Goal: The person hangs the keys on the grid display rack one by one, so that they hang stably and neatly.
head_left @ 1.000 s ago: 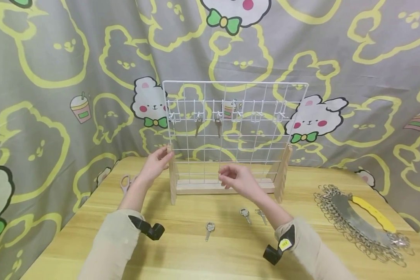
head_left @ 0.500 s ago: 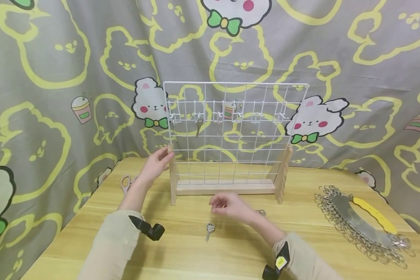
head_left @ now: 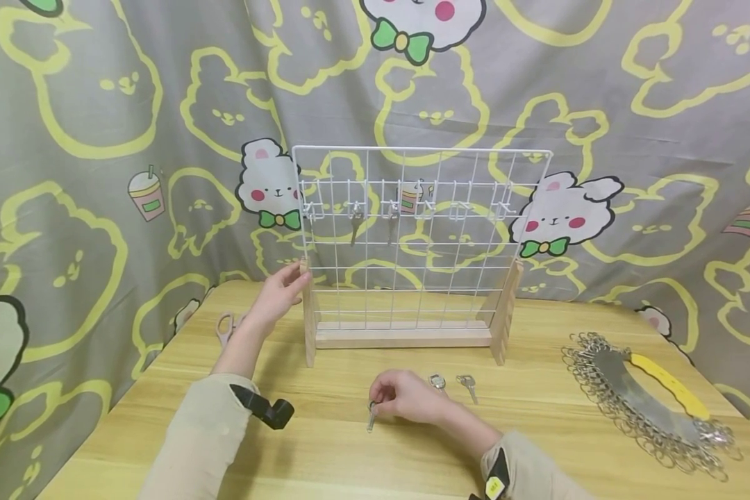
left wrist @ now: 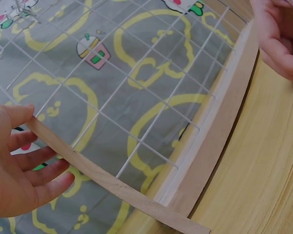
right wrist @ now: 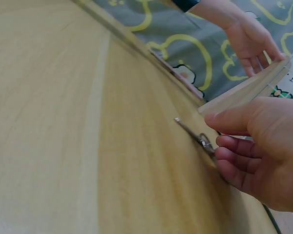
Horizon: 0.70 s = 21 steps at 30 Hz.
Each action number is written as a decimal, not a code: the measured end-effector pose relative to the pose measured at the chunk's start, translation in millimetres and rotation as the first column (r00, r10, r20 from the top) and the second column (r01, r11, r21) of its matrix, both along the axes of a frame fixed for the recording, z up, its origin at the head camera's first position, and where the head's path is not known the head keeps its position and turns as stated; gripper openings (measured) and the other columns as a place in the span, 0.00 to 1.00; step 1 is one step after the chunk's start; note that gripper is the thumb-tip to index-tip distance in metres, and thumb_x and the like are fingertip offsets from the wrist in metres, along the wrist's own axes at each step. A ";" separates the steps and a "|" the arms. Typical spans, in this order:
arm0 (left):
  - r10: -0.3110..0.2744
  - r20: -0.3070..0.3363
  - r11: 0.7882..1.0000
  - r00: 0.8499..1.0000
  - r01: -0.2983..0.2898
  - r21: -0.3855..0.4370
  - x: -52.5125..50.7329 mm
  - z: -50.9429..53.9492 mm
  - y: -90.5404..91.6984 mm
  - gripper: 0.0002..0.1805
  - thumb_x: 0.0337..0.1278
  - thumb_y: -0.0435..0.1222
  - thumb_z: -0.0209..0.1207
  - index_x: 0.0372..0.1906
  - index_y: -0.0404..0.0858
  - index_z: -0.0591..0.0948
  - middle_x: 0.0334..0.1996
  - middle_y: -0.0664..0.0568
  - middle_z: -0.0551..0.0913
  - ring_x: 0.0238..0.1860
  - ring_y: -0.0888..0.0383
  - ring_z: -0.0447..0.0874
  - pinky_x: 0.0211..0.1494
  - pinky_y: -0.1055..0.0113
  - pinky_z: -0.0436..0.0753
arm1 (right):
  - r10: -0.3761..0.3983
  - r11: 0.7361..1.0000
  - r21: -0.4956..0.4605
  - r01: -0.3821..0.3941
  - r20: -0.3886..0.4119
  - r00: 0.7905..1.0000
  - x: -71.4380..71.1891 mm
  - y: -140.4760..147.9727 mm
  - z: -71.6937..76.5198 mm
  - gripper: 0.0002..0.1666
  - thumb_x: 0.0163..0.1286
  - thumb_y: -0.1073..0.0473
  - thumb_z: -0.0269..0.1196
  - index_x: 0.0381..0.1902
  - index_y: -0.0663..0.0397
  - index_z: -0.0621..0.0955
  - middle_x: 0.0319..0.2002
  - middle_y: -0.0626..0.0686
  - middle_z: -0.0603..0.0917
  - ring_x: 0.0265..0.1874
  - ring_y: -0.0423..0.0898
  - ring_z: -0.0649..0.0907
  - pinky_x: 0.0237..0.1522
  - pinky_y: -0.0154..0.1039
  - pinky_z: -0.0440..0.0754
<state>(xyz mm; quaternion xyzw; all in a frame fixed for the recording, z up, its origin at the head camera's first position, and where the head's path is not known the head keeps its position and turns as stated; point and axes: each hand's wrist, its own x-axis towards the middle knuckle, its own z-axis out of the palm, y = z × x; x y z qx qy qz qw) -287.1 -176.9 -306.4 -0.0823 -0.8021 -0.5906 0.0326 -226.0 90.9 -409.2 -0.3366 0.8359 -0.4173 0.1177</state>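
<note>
My left hand (head_left: 279, 295) grips the top of the left wooden post (left wrist: 97, 175) of a white wire grid rack (head_left: 421, 147), thumb on one side and fingers on the other. My right hand (head_left: 406, 399) is low over the table with its fingers loosely bent at the head of a silver key (right wrist: 190, 130). That key lies on the wood, and a gap shows between my thumb and fingers. Another key (head_left: 437, 380) and a third key (head_left: 467, 383) lie just beyond my right wrist. From the rack's hooks hang a left key (head_left: 356, 228) and a fainter right key (head_left: 393, 226).
At the table's right lies a curved grey piece with a yellow handle (head_left: 669, 382), edged with many metal rings. Pink-handled scissors (head_left: 224, 326) lie behind my left forearm. A patterned curtain (head_left: 194, 139) hangs behind the rack.
My right hand has moved down and toward me from in front of the rack to the nearest key. My left hand stays on the post.
</note>
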 end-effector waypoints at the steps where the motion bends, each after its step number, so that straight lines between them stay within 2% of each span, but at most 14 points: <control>1: 0.001 0.001 1.000 1.000 -0.001 0.000 -0.2 -0.1 -0.1 0.34 0.69 0.42 0.47 0.71 0.32 0.50 0.68 0.34 0.55 0.66 0.41 0.57 0.63 0.50 0.68 | 0.003 1.000 0.010 -0.003 -0.009 1.000 0.1 -0.5 -1.0 0.07 0.55 0.64 0.68 0.30 0.53 0.80 0.26 0.42 0.78 0.26 0.36 0.76 0.30 0.30 0.77; 12: 0.005 0.012 1.000 1.000 -0.005 0.002 -1.4 -0.6 -0.5 0.34 0.69 0.42 0.47 0.71 0.32 0.50 0.68 0.35 0.55 0.66 0.41 0.57 0.63 0.50 0.67 | -0.029 0.997 0.070 0.039 -0.133 0.991 0.2 -5.6 -9.8 0.09 0.52 0.62 0.70 0.23 0.48 0.79 0.26 0.40 0.73 0.26 0.33 0.72 0.30 0.27 0.75; 21: 0.007 0.017 1.000 1.000 -0.007 0.004 -0.8 -0.5 0.0 0.34 0.69 0.42 0.47 0.71 0.32 0.50 0.68 0.35 0.55 0.67 0.41 0.56 0.63 0.51 0.68 | -0.018 0.992 0.117 0.048 -0.247 0.969 4.0 -7.0 -9.6 0.08 0.55 0.62 0.68 0.21 0.49 0.79 0.25 0.40 0.71 0.26 0.33 0.70 0.30 0.26 0.73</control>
